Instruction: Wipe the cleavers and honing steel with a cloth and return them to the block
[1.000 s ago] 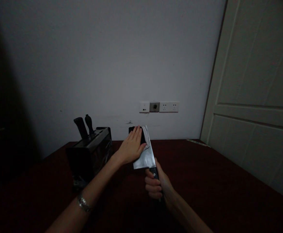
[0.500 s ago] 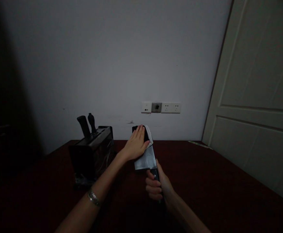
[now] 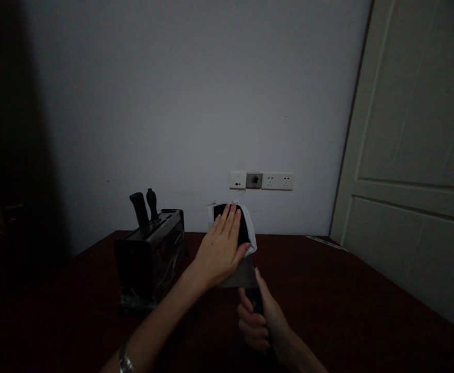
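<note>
My right hand (image 3: pixel 258 317) is closed round the dark handle of a wide cleaver (image 3: pixel 244 275), whose blade points away from me above the dark red table (image 3: pixel 347 290). My left hand (image 3: pixel 218 249) lies flat on the blade, fingers stretched out and together, pressing a black and white cloth (image 3: pixel 244 228) against the metal. The cloth covers the far part of the blade; only a grey strip shows near the handle.
A black knife block (image 3: pixel 149 254) with two dark handles sticking up stands left of my hands. A row of wall sockets (image 3: pixel 261 181) sits on the white wall behind. A pale door (image 3: pixel 417 155) fills the right side. The left edge is in deep shadow.
My left hand and the cloth have slid down the blade towards the handle, covering more of it. Both hands and the cleaver sit slightly lower and nearer me.
</note>
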`<action>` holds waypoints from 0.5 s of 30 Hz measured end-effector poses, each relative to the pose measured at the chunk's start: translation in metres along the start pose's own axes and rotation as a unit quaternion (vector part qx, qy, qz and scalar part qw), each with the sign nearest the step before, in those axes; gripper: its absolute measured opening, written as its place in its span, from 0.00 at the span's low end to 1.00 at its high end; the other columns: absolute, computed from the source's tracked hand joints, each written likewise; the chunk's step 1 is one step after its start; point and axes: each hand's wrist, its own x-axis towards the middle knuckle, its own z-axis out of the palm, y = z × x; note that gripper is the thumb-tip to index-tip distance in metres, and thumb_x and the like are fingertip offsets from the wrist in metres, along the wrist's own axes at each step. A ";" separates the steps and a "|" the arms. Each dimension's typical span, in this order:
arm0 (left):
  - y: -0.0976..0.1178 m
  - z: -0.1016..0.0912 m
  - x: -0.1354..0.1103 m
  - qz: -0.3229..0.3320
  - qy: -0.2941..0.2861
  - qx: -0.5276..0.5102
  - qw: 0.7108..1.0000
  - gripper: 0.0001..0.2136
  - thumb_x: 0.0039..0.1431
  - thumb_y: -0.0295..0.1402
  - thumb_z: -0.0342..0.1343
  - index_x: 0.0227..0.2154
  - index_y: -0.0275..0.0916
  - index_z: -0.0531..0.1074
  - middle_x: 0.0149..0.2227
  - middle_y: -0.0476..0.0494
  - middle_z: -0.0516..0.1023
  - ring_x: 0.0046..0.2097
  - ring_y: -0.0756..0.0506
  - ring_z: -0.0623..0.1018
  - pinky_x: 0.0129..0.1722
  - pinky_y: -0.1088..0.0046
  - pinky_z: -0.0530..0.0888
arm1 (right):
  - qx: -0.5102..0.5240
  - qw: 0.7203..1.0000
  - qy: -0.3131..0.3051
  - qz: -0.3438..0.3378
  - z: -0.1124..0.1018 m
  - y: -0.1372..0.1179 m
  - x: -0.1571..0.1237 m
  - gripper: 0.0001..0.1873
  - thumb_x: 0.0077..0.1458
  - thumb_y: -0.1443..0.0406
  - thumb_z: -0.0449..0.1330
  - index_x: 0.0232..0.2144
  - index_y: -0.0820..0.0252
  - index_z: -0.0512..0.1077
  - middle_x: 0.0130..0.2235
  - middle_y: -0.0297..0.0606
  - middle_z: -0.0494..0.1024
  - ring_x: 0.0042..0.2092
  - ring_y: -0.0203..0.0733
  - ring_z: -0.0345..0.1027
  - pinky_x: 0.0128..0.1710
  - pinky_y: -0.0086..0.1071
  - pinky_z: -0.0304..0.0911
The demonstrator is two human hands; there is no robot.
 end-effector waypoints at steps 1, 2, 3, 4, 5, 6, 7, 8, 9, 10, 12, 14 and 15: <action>0.004 -0.002 -0.001 0.005 0.004 0.001 1.000 0.31 0.62 0.42 0.39 0.61 0.28 0.37 0.64 0.31 0.37 0.64 0.39 0.37 0.60 0.57 0.51 | 0.002 1.000 -0.005 -0.005 0.000 -0.001 0.000 0.28 0.43 0.42 0.56 0.15 0.59 0.57 0.09 0.22 0.57 0.09 0.24 0.39 0.06 0.19 0.46; 0.007 -0.004 -0.002 0.011 0.005 -0.002 1.000 0.32 0.61 0.44 0.39 0.61 0.27 0.38 0.64 0.30 0.37 0.64 0.39 0.38 0.59 0.57 0.52 | 0.005 1.000 -0.009 -0.008 -0.001 -0.002 -0.001 0.28 0.42 0.43 0.57 0.15 0.59 0.57 0.09 0.22 0.56 0.09 0.24 0.39 0.06 0.19 0.46; 0.010 -0.004 -0.003 0.017 0.006 -0.006 1.000 0.33 0.61 0.46 0.39 0.60 0.27 0.38 0.64 0.30 0.37 0.64 0.38 0.38 0.59 0.56 0.53 | 0.008 1.000 -0.011 -0.009 -0.002 -0.003 -0.001 0.28 0.42 0.43 0.57 0.15 0.59 0.57 0.09 0.22 0.57 0.09 0.24 0.39 0.05 0.18 0.46; 0.012 -0.004 -0.004 0.023 0.006 -0.012 1.000 0.34 0.60 0.47 0.39 0.60 0.27 0.39 0.64 0.30 0.38 0.64 0.38 0.38 0.59 0.56 0.53 | 0.013 1.000 -0.013 -0.008 -0.003 -0.004 -0.001 0.28 0.42 0.43 0.57 0.15 0.59 0.56 0.09 0.22 0.57 0.09 0.24 0.39 0.05 0.18 0.46; 0.013 -0.004 -0.005 0.028 0.004 -0.018 0.999 0.34 0.60 0.48 0.39 0.60 0.27 0.40 0.64 0.30 0.38 0.64 0.38 0.38 0.59 0.56 0.54 | 0.018 1.000 -0.016 -0.008 -0.005 -0.004 0.000 0.28 0.42 0.43 0.58 0.15 0.59 0.56 0.09 0.22 0.57 0.09 0.24 0.39 0.05 0.18 0.46; 0.014 -0.003 -0.005 0.032 0.003 -0.022 0.999 0.34 0.59 0.49 0.39 0.60 0.28 0.41 0.64 0.30 0.39 0.64 0.38 0.38 0.59 0.56 0.54 | 0.022 1.000 -0.019 -0.008 -0.007 -0.004 0.000 0.28 0.42 0.43 0.58 0.15 0.59 0.56 0.09 0.22 0.57 0.09 0.24 0.38 0.05 0.18 0.45; 0.013 -0.002 -0.005 0.035 0.001 -0.024 0.999 0.34 0.59 0.49 0.39 0.60 0.28 0.42 0.64 0.30 0.39 0.64 0.38 0.39 0.59 0.56 0.54 | 0.026 0.999 -0.021 -0.009 -0.008 -0.004 0.000 0.28 0.42 0.43 0.58 0.15 0.59 0.56 0.09 0.22 0.56 0.08 0.24 0.38 0.05 0.18 0.45; 0.011 0.000 -0.006 0.036 0.000 -0.022 0.999 0.33 0.59 0.48 0.40 0.60 0.29 0.43 0.64 0.31 0.39 0.64 0.38 0.38 0.59 0.56 0.54 | 0.028 0.999 -0.022 -0.009 -0.010 -0.003 0.001 0.27 0.42 0.43 0.57 0.15 0.59 0.55 0.09 0.21 0.56 0.09 0.24 0.38 0.05 0.18 0.45; 0.010 0.001 -0.005 0.036 0.000 -0.017 0.999 0.32 0.60 0.47 0.40 0.59 0.29 0.44 0.64 0.31 0.39 0.64 0.38 0.38 0.59 0.56 0.54 | 0.029 0.999 -0.020 -0.010 -0.012 -0.002 0.001 0.27 0.43 0.43 0.57 0.16 0.59 0.55 0.09 0.21 0.56 0.09 0.24 0.37 0.06 0.18 0.45; 0.008 0.002 -0.005 0.037 0.003 -0.010 0.999 0.31 0.60 0.45 0.41 0.59 0.28 0.45 0.64 0.32 0.39 0.64 0.38 0.38 0.59 0.56 0.53 | 0.027 0.999 -0.017 -0.009 -0.013 -0.001 0.001 0.27 0.43 0.43 0.56 0.16 0.59 0.55 0.09 0.21 0.56 0.09 0.24 0.37 0.06 0.18 0.45; 0.004 0.003 -0.005 0.036 0.009 0.008 0.999 0.29 0.59 0.41 0.42 0.59 0.28 0.47 0.64 0.32 0.38 0.64 0.37 0.38 0.60 0.57 0.52 | 0.021 1.000 -0.002 0.000 -0.015 0.002 0.002 0.28 0.45 0.42 0.54 0.16 0.59 0.56 0.09 0.21 0.56 0.09 0.24 0.37 0.06 0.19 0.46; 0.001 0.003 -0.005 0.032 0.015 0.022 0.999 0.29 0.58 0.38 0.44 0.58 0.27 0.48 0.64 0.31 0.39 0.64 0.37 0.39 0.61 0.57 0.50 | 0.010 1.000 0.008 0.011 -0.017 0.005 0.003 0.29 0.46 0.40 0.51 0.15 0.58 0.56 0.09 0.22 0.56 0.09 0.25 0.37 0.07 0.20 0.46; -0.001 0.003 -0.005 0.030 0.015 0.027 0.999 0.29 0.57 0.37 0.44 0.58 0.26 0.48 0.64 0.31 0.40 0.64 0.37 0.40 0.61 0.58 0.49 | 0.005 1.000 0.014 0.013 -0.018 0.007 0.004 0.30 0.46 0.39 0.49 0.15 0.58 0.56 0.09 0.22 0.56 0.09 0.25 0.38 0.07 0.20 0.46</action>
